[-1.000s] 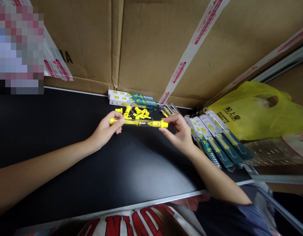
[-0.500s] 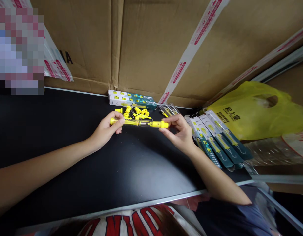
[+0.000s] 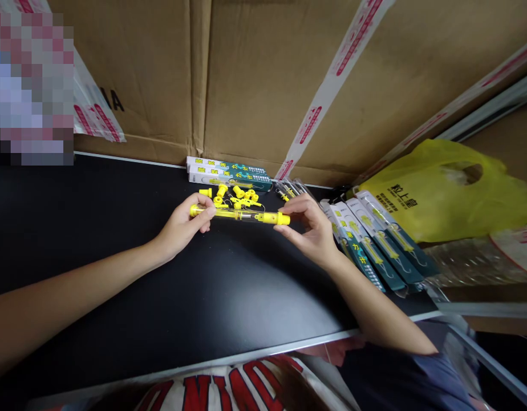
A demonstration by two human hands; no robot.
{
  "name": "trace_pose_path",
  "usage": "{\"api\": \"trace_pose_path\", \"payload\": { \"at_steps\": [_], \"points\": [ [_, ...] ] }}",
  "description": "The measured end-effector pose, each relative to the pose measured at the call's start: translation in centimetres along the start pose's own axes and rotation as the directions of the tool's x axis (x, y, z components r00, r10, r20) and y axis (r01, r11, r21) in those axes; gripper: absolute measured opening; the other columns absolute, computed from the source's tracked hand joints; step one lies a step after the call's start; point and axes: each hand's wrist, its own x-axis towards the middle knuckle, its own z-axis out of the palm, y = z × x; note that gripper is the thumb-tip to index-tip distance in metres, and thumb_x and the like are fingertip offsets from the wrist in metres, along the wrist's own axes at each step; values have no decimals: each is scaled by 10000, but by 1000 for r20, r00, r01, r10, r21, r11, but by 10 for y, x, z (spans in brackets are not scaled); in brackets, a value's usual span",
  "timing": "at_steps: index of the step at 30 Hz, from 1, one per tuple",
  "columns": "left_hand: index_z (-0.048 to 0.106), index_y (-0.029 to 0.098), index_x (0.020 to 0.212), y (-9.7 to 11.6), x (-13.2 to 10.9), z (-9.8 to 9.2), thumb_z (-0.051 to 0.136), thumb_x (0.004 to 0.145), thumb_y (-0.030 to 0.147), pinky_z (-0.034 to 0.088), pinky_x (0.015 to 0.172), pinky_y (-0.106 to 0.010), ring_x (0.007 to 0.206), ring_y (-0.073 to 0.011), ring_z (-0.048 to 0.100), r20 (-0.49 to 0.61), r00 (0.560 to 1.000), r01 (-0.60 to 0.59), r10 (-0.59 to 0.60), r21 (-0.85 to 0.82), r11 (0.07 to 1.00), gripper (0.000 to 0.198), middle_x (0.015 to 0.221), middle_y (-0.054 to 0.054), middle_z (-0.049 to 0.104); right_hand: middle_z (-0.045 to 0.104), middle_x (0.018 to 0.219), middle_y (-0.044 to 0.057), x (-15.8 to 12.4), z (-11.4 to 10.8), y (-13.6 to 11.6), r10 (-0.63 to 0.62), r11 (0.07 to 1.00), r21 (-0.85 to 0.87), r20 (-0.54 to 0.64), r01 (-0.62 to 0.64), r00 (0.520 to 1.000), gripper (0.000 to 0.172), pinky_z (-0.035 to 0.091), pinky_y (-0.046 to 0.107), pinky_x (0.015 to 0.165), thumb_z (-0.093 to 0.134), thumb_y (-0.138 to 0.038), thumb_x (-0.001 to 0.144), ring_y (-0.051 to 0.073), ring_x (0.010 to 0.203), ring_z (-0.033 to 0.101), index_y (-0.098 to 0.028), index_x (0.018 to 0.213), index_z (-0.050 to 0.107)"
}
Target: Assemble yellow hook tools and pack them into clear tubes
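Note:
A spring scale point(image 3: 246, 215) with a clear tube and yellow ends lies level between my two hands, just above the black tabletop. My left hand point(image 3: 186, 220) has its thumb and fingers closed round the left end of the tube. At the other end, my right hand point(image 3: 308, 228) has thumb and index finger at the yellow end cap point(image 3: 283, 218). Inside the tube, a yellow piece and a dark section that looks like a spring show through. Just behind it lie loose yellow caps point(image 3: 238, 192), small yellow parts and some hooks and springs.
Two spring scale boxes point(image 3: 227, 177) lie at the back against a large cardboard box point(image 3: 255, 85). Several clear tubes point(image 3: 291, 189) lie behind my right hand. More boxes point(image 3: 381, 242) stand in a row at right, beside a yellow plastic bag point(image 3: 443, 194).

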Motion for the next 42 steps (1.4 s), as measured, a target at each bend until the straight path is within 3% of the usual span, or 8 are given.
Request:
{"api": "trace_pose_path", "payload": {
  "at_steps": [5, 12, 22, 27, 30, 34, 42],
  "points": [
    [495, 192, 891, 0, -1, 1, 573, 862, 342, 373, 578, -231, 547, -87, 439, 19, 999, 28, -27, -41, 999, 172, 556, 72, 428, 589, 903, 43, -4, 3, -1, 54, 997, 45, 8, -55, 998, 194, 527, 306, 629, 670, -297, 832, 172, 781, 574, -233, 963, 543],
    [468, 213, 890, 0, -1, -1, 606, 830, 318, 376, 589, -224, 541, -75, 441, -13, 996, 82, -84, -143, 986, 184, 595, 79, 419, 550, 845, 16, -12, 12, -3, 205, 972, 100, 74, -212, 976, 223, 444, 253, 478, 630, -358, 853, 107, 563, 496, -239, 949, 468],
    [463, 214, 895, 5, 0, -2, 620, 795, 280, 394, 593, -213, 494, -55, 404, -32, 985, 158, -171, -241, 958, 197, 548, 106, 350, 483, 784, -23, -12, 17, -13, 181, 962, 183, 126, -202, 975, 226, 372, 203, 455, 630, -286, 855, 78, 553, 428, -233, 954, 434],
    [462, 216, 901, 6, 0, -1, 608, 806, 286, 403, 587, -217, 489, -57, 416, -30, 985, 159, -169, -205, 966, 188, 549, 107, 352, 526, 797, -3, -8, 12, -11, 184, 971, 126, 132, -201, 974, 217, 448, 246, 523, 631, -316, 855, 108, 605, 495, -229, 957, 460],
    [474, 213, 919, 9, 0, 0, 578, 832, 322, 401, 569, -221, 492, -69, 437, 0, 988, 155, -157, -165, 974, 173, 548, 98, 386, 563, 907, 33, -4, 8, -6, 228, 961, 143, 81, -238, 970, 236, 509, 267, 585, 651, -341, 839, 133, 712, 556, -222, 969, 494],
    [521, 190, 964, 17, 1, 0, 497, 858, 383, 436, 596, -255, 530, -107, 500, 68, 989, 144, -133, -193, 971, 222, 555, 57, 492, 556, 879, 10, 1, 6, 4, 346, 857, 381, 70, -346, 936, 282, 558, 247, 550, 657, -381, 830, 112, 687, 589, -217, 973, 478],
    [581, 149, 1078, 13, 5, -7, 396, 881, 354, 473, 841, -348, 823, -195, 657, 84, 989, 140, -123, -249, 958, 339, 771, -51, 704, 547, 783, -31, 6, 6, 9, 441, 770, 500, 32, -396, 897, 336, 596, 247, 536, 715, -383, 775, 83, 608, 576, -213, 923, 466]
  ]
}}
